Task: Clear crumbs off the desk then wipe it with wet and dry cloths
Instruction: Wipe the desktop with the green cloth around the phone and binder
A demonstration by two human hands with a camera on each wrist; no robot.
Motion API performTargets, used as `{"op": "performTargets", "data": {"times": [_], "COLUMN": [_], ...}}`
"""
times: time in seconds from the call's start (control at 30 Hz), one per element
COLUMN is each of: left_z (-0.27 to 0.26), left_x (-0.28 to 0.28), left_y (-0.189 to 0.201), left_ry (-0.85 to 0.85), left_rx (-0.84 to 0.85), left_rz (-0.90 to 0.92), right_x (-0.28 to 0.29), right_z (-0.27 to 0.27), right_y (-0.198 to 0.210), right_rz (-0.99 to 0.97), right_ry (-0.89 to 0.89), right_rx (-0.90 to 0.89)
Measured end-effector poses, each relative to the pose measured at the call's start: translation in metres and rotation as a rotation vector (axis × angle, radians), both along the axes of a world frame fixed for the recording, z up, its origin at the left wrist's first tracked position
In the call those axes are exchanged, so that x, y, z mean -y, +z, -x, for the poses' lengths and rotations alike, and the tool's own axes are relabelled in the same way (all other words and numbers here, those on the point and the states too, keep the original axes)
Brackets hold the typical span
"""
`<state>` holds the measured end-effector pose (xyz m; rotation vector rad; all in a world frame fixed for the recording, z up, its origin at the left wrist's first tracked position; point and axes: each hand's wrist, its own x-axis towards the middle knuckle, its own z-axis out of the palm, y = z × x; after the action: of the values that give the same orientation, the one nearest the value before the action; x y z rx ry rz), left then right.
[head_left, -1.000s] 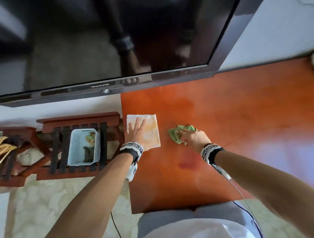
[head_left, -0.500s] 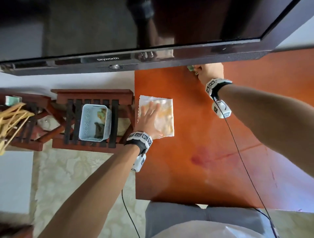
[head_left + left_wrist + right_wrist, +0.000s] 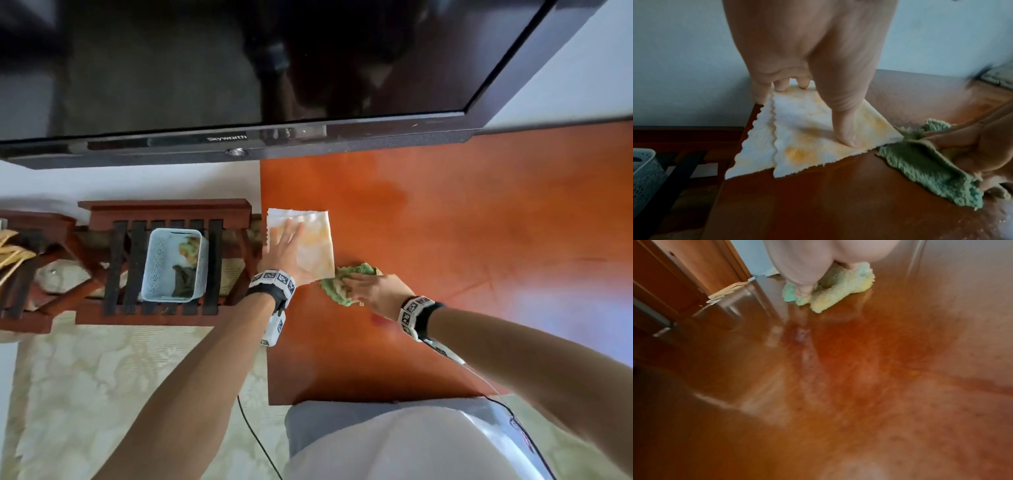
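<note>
A: Start at the left. What sits beside the desk?

B: A slatted wooden rack [image 3: 164, 260] with a pale perforated basket [image 3: 161, 267] on it, holding some greenish scraps. It stands just off the desk's left edge, probably so sweepings can be tipped into it.

A: And on the desk itself?

B: The desk [image 3: 479, 240] is orange-brown wood, with a television [image 3: 239, 68] across its far side. At its left edge lies a white paper towel [image 3: 315, 240], stained yellow-orange, its ragged side slightly overhanging the edge.

A: Who is holding it?

B: The left hand [image 3: 286, 250] lies flat on it, fingers straight and spread, pressing down, not gripping. The left wrist view shows the thumb [image 3: 846, 129] planted on the sheet. I judge it pins the towel so it acts as a fixed catcher and does not slide.

A: Then, to the right?

B: The green cloth [image 3: 337, 291], bunched, lies on the desk touching the towel's near right corner. The right hand [image 3: 376, 291] covers it, fingers curled round a fold of it, as the left wrist view shows.

A: Why there?

B: My guess: the cloth is driving dirt toward the towel. The wood right of it shows darker, streaky patches, likely damp, so this seems the wet wipe. A reddish mark remains near the right wrist.
</note>
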<state>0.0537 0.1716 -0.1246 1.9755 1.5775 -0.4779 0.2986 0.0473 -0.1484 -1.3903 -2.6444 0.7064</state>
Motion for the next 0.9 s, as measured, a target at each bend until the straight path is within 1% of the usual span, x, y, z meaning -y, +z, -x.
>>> {"op": "performTargets", "data": {"times": [0.07, 0.1, 0.13, 0.2, 0.23, 0.3, 0.37, 0.43, 0.5, 0.6, 0.7, 0.83, 0.9], "left_z": [0.004, 0.007, 0.009, 0.014, 0.016, 0.015, 0.014, 0.014, 0.012, 0.011, 0.005, -0.019, -0.029], "left_x": [0.001, 0.001, 0.001, 0.004, 0.006, 0.009, 0.013, 0.012, 0.009, 0.005, 0.004, 0.007, 0.010], "left_y": [-0.001, -0.003, -0.004, -0.007, -0.010, -0.012, -0.017, -0.020, -0.022, -0.021, -0.017, -0.004, -0.002], "left_ry": [0.031, 0.038, 0.040, 0.028, 0.022, 0.007, 0.042, 0.062, 0.047, 0.009, -0.030, -0.072, -0.064], "left_rx": [-0.016, -0.013, -0.007, 0.006, 0.017, 0.047, 0.077, 0.091, 0.105, 0.108, 0.107, 0.119, 0.110], "left_rz": [-0.010, -0.028, -0.054, -0.092, -0.099, -0.116, -0.135, -0.165, -0.201, -0.220, -0.223, -0.170, -0.118], "right_x": [-0.022, -0.039, -0.059, -0.106, -0.131, -0.179, -0.224, -0.258, -0.274, -0.267, -0.229, -0.160, -0.137], "right_z": [-0.010, -0.012, -0.013, -0.012, -0.010, -0.012, -0.010, -0.006, 0.003, 0.017, 0.020, 0.016, 0.011], "right_y": [-0.002, -0.003, -0.004, -0.002, 0.003, 0.015, 0.021, 0.015, 0.005, -0.001, 0.007, 0.014, 0.011], "right_rz": [0.030, 0.024, 0.007, -0.042, -0.059, -0.089, -0.114, -0.149, -0.139, -0.127, -0.126, -0.123, -0.120], "right_ry": [0.089, 0.076, 0.003, -0.245, -0.331, -0.401, -0.447, -0.497, -0.542, -0.593, -0.503, -0.395, -0.352], "right_rx": [-0.014, 0.000, 0.012, 0.022, 0.044, 0.094, 0.104, 0.105, 0.094, 0.097, 0.120, 0.024, 0.019]}}
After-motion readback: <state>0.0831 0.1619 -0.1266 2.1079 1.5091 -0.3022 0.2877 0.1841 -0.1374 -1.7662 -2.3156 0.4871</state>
